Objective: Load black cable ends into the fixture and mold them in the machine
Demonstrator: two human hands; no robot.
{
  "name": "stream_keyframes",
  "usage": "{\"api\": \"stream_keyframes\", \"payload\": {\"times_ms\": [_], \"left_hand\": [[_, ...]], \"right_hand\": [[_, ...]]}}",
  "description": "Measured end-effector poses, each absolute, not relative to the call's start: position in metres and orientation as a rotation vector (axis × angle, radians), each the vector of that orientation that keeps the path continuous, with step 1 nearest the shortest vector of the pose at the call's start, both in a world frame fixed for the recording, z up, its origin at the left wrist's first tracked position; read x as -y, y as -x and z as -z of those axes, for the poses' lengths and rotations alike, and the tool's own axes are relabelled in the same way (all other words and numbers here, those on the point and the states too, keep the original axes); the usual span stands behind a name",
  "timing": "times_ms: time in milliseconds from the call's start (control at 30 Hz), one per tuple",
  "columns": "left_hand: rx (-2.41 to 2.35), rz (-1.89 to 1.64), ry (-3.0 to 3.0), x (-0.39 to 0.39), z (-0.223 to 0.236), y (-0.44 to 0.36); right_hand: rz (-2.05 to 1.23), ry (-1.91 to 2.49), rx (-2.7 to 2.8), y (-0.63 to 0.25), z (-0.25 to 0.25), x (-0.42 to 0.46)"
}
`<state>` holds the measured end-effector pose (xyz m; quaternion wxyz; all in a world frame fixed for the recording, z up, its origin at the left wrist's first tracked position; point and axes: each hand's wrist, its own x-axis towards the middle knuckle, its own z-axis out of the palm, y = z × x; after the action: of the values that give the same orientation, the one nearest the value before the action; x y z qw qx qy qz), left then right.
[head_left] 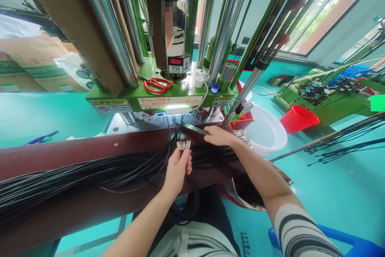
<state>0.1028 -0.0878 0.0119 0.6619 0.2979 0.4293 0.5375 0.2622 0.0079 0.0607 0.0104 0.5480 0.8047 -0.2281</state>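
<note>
Several small silvery metal connectors point(184, 144) stick up in a row from the pinched thumb and fingers of my left hand point(177, 164). My right hand point(219, 136) is closed on the near end of a long, slim metal tool point(194, 128), whose exact kind I cannot make out. The tool's far end reaches under the lit edge of the green press point(141, 104), above its steel bed plate point(141, 122). Thin black cables point(172, 132) run up to the same spot. A thick bundle of black cables point(99, 175) lies along the brown table and passes behind my left hand.
Red-handled scissors point(158, 85) lie on the press ledge. Metal columns point(222, 28) rise behind. More silvery parts point(242, 136) sit to the right, near a white basin point(264, 128) and a red bucket point(299, 119). A blue stool point(331, 237) stands at lower right.
</note>
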Motion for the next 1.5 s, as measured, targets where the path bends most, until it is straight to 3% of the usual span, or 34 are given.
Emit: {"api": "stream_keyframes", "payload": {"times_ms": [133, 267, 400, 733, 967, 1233, 1500], "left_hand": [[-0.948, -1.141, -0.737, 0.088, -0.015, -0.109], [-0.955, -0.953, -0.86, 0.091, -0.01, -0.126], [-0.993, -0.814, -1.026, 0.094, 0.001, -0.138], [-0.998, -0.771, -1.015, 0.096, -0.003, -0.139], [-1.019, -0.788, -1.006, 0.1, -0.002, -0.14], [-1.045, -0.856, -0.904, 0.091, -0.01, -0.134], [-1.067, -0.767, -0.874, 0.087, -0.011, -0.139]], "right_hand": [[1.655, -1.964, -2.153, -0.287, -0.06, 0.043], [2.511, -2.092, -1.942, -0.292, -0.029, 0.089], [2.898, -2.292, -1.841, -0.284, -0.001, 0.106], [2.768, -2.353, -1.956, -0.28, 0.0, 0.106], [2.415, -2.393, -2.209, -0.274, -0.004, 0.11], [2.686, -2.457, -1.99, -0.279, -0.004, 0.109], [2.618, -2.36, -2.054, -0.282, -0.002, 0.109]]}}
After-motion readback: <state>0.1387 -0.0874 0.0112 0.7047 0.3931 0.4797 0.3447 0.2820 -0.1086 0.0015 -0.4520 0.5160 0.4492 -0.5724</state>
